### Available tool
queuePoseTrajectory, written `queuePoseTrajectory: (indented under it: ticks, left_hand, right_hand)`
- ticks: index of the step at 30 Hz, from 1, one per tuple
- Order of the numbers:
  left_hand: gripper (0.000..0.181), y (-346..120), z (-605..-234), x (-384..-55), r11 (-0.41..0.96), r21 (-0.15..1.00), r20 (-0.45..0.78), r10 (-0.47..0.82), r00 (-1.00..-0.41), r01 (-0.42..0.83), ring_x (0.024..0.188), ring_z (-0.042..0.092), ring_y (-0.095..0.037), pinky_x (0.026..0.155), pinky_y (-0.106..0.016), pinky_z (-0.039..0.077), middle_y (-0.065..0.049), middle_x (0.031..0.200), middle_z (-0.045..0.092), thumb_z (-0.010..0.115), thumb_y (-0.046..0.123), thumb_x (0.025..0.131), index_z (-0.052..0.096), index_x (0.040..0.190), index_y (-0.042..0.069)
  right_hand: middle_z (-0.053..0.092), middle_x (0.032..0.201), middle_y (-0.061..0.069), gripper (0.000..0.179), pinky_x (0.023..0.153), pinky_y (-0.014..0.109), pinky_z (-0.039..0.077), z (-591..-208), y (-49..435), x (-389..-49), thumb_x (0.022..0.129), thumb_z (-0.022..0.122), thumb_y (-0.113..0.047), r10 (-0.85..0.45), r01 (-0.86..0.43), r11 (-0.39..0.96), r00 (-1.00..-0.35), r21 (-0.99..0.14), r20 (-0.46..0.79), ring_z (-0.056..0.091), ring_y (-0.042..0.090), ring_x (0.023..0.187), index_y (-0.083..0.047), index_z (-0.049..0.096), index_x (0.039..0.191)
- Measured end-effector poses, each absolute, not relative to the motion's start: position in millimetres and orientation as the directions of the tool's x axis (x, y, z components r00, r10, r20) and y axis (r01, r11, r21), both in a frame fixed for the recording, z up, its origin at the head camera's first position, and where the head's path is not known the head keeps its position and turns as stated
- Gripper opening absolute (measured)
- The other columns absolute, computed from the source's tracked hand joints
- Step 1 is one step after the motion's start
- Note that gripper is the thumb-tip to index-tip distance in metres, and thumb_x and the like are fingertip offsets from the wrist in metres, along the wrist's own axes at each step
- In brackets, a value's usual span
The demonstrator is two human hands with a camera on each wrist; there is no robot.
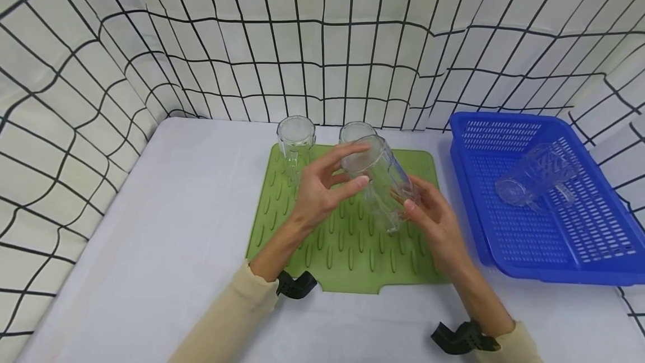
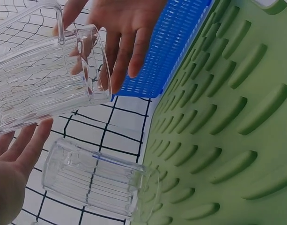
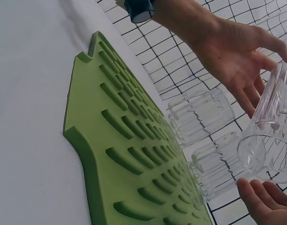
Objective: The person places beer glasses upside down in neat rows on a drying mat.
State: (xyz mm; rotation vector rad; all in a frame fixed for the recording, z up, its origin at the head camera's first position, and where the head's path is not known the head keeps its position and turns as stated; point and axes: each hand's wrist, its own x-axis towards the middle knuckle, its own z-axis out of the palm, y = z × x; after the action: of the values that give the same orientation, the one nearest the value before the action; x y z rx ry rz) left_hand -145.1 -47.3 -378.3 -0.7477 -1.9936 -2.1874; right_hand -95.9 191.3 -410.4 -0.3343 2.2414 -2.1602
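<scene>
Both hands hold a clear glass mug (image 1: 380, 178), tilted above the green ridged mat (image 1: 353, 262). My left hand (image 1: 322, 186) grips its upper end, with thumb and fingers spread about the round end. Around the lower end, my right hand (image 1: 428, 217) has its thumb on the near side and its fingers partly seen through the glass. In the left wrist view the mug's handle (image 2: 28, 16) shows along its top side. Two more glass mugs, a left one (image 1: 296, 139) and a right one (image 1: 356, 129), stand at the mat's far edge; the held mug partly covers the right one.
A blue plastic basket (image 1: 484, 240) stands on the right, beside the mat, with another glass mug (image 1: 534, 178) lying on its side in it. White cloth (image 1: 151, 240) covers the table. Black-grid wire panels (image 1: 322, 43) enclose the back and sides.
</scene>
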Motion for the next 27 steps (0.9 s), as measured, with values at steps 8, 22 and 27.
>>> queuePoseTrajectory:
  ticks: [8,22,27]
  left_hand:
    - [0.055,-43,-371,-148,-0.113,0.911,0.412,0.26,-0.874,0.396,0.129,0.064,-0.03,0.101,-0.045,0.06,-0.005,0.155,0.055,0.072,0.017,0.087,0.063,0.14,0.006]
    - [0.055,-30,-362,-161,-0.095,0.889,0.457,0.267,-0.848,0.449,0.13,0.062,-0.021,0.099,-0.042,0.061,-0.005,0.151,0.057,0.074,0.02,0.086,0.064,0.14,0.009]
    - [0.055,-30,-360,-164,-0.079,0.892,0.449,0.268,-0.853,0.445,0.133,0.059,-0.021,0.101,-0.041,0.059,-0.004,0.152,0.056,0.075,0.019,0.087,0.064,0.14,0.01]
  right_hand:
    - [0.058,0.142,-0.003,0.059,0.1,0.018,0.056,-412,191,-92,0.102,0.059,0.002,-0.11,-0.194,0.026,-0.976,-0.981,0.19,0.062,0.004,0.13,-0.008,0.041,0.157]
    - [0.05,0.145,0.005,0.071,0.101,0.014,0.053,-420,199,-85,0.099,0.063,0.004,-0.067,-0.203,0.109,-0.978,-0.973,0.196,0.056,0.013,0.133,-0.009,0.032,0.161]
    - [0.049,0.149,0.005,0.068,0.106,0.015,0.051,-423,202,-82,0.097,0.066,0.005,-0.066,-0.192,0.188,-0.981,-0.963,0.182,0.055,0.016,0.135,-0.003,0.035,0.157]
